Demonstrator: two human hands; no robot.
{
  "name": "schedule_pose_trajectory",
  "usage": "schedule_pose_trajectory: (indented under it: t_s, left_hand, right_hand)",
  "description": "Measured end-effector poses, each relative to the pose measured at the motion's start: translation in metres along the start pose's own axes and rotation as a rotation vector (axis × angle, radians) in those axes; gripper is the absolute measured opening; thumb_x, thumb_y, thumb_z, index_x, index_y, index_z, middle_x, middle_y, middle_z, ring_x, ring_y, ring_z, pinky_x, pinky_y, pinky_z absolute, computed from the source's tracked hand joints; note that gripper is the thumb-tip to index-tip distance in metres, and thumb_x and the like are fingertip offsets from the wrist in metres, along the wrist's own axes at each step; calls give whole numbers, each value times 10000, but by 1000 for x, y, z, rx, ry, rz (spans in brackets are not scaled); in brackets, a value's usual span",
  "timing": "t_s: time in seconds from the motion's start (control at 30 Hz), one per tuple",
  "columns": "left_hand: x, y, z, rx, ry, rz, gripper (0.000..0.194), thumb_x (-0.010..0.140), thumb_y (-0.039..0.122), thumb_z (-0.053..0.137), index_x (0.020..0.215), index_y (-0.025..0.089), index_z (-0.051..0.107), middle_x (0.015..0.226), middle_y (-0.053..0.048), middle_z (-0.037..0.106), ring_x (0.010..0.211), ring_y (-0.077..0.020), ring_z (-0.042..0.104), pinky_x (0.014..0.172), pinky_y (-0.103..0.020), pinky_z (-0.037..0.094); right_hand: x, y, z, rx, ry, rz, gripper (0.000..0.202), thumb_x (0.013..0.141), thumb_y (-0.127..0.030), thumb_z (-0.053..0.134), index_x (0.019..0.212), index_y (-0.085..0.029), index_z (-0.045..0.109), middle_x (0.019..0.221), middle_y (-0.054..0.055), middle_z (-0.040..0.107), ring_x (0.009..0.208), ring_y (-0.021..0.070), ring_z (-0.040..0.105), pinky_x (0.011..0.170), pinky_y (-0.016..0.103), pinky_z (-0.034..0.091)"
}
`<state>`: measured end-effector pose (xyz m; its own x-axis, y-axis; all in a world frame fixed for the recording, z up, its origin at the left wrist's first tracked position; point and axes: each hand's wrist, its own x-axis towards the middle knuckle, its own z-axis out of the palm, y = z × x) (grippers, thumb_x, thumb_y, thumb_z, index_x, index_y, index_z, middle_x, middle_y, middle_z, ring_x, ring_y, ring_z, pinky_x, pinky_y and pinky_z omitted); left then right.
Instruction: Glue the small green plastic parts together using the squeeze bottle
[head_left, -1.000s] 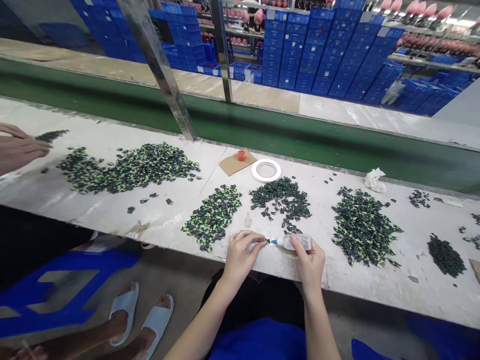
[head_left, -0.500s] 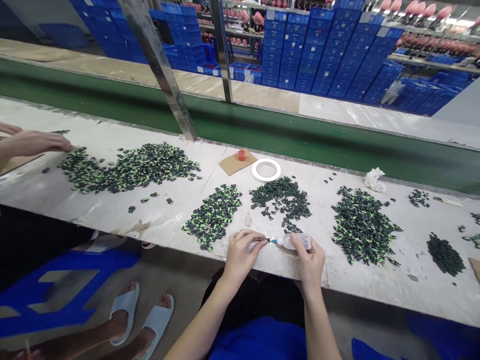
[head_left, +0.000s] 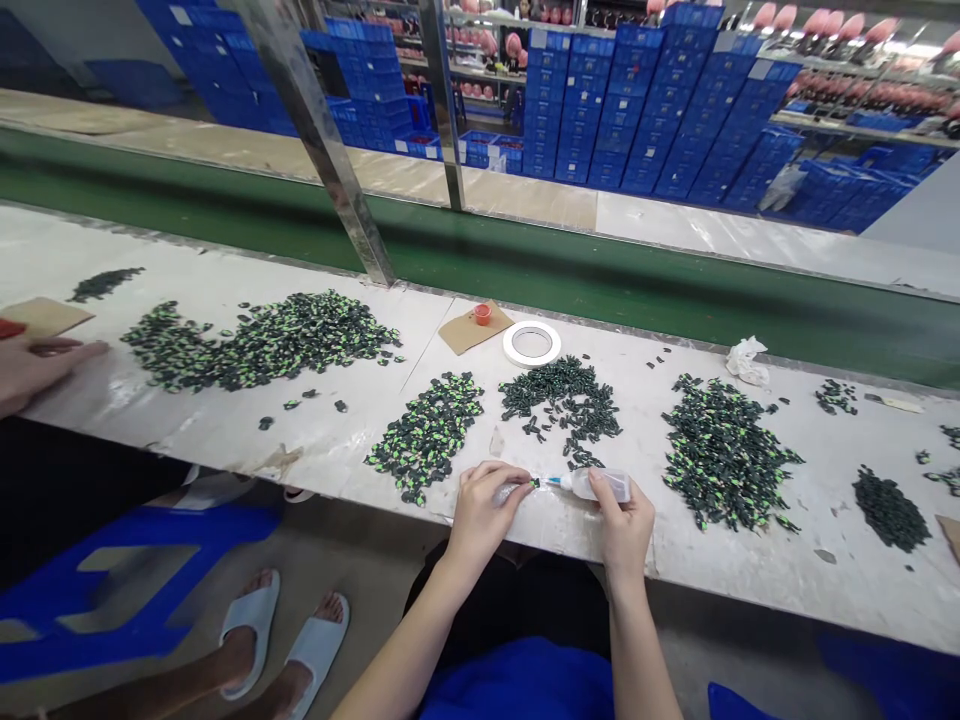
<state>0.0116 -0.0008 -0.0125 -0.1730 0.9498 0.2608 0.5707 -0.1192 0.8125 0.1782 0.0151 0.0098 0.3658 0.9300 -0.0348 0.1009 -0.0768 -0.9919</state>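
Note:
My left hand [head_left: 484,505] pinches a small dark-and-green piece [head_left: 535,483] between thumb and fingertips, just above the table's front part. My right hand [head_left: 626,515] is closed round a clear bottle [head_left: 600,485] whose blue tip [head_left: 553,481] points left, a small gap away from the piece. Beyond my left hand lies a pile of dark pieces with green marks [head_left: 427,430]. A pile of plain dark pieces [head_left: 562,395] spreads behind the bottle. To the right of my right hand is another green-marked pile [head_left: 724,450].
A white tape roll [head_left: 532,344] and a red cup [head_left: 482,314] on cardboard [head_left: 457,334] stand behind the piles. At the left, another person's hand [head_left: 45,370] is beside a large pile [head_left: 285,335]. A metal post [head_left: 322,140] rises at the table's back edge.
My right hand and the bottle have moved slightly right, widening the gap between tip and piece. The other person's hand has drawn back left and nearer the front edge.

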Motion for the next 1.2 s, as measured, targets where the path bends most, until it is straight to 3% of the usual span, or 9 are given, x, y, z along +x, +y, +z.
schedule_pose_trajectory:
  t_s: [0.17,0.33,0.5,0.63,0.73,0.83,0.9,1.1,1.2]
  left_hand:
    - [2,-1,-6,-48,-72,4,76,762,199,703,815,251,721,838,-15,743,845,-204,680,844,-371,482]
    - [20,5,-14,4,-139,-35,90,810,262,666,878,259,724,912,-26,749,908,-227,658,903,-424,433]
    - [48,17,-3,198,-61,17,130,839,187,621,882,258,722,949,-42,725,997,-264,565,880,-466,375]
    - [64,15,13,266,-87,143,177,800,103,638,789,257,723,988,-67,666,1037,-287,498,862,-476,354]
    - [70,9,19,283,-119,167,172,803,85,624,743,227,698,1016,-81,619,1057,-293,465,863,-482,341]
    - [70,7,22,266,-135,188,142,814,82,615,758,203,665,1025,-78,606,1061,-272,457,852,-444,347]
    - [68,10,23,274,-118,185,131,820,82,617,781,201,653,1000,-63,621,1039,-245,476,831,-399,357]
    - [49,27,18,209,-115,267,99,885,127,568,899,200,632,945,-30,672,1003,-202,512,826,-356,362]
    - [37,32,11,214,-113,338,106,908,150,539,911,197,635,948,-33,686,1001,-196,527,837,-356,354]
  right_hand:
    - [6,1,-14,82,183,-80,365,630,-478,753,744,-149,641,692,38,667,652,187,611,594,296,488]
    - [22,3,-29,100,295,-122,492,494,-379,848,833,-186,548,817,34,672,804,211,653,817,388,512]
    - [32,10,-30,5,289,-179,543,540,-395,824,933,-195,507,911,56,656,877,219,649,875,419,501]
    - [29,8,-28,-108,257,-236,617,596,-422,810,1071,-180,499,1032,106,636,970,248,628,907,447,491]
    - [20,1,-26,-98,378,-386,644,621,-425,804,1120,-171,486,1064,125,623,1000,269,617,919,488,481]
    - [9,-4,-21,-34,551,-574,506,658,-437,776,1015,-174,533,898,83,625,837,257,640,828,494,521]
    - [3,-5,-15,-42,490,-576,426,675,-427,770,957,-176,572,840,71,624,757,237,629,775,468,538]
    - [2,-2,8,-31,-140,-180,488,647,-513,760,971,-161,666,787,61,698,717,219,673,657,347,583]
    - [6,2,14,4,-171,-43,540,588,-533,789,960,-157,680,778,61,718,709,225,692,638,327,595]
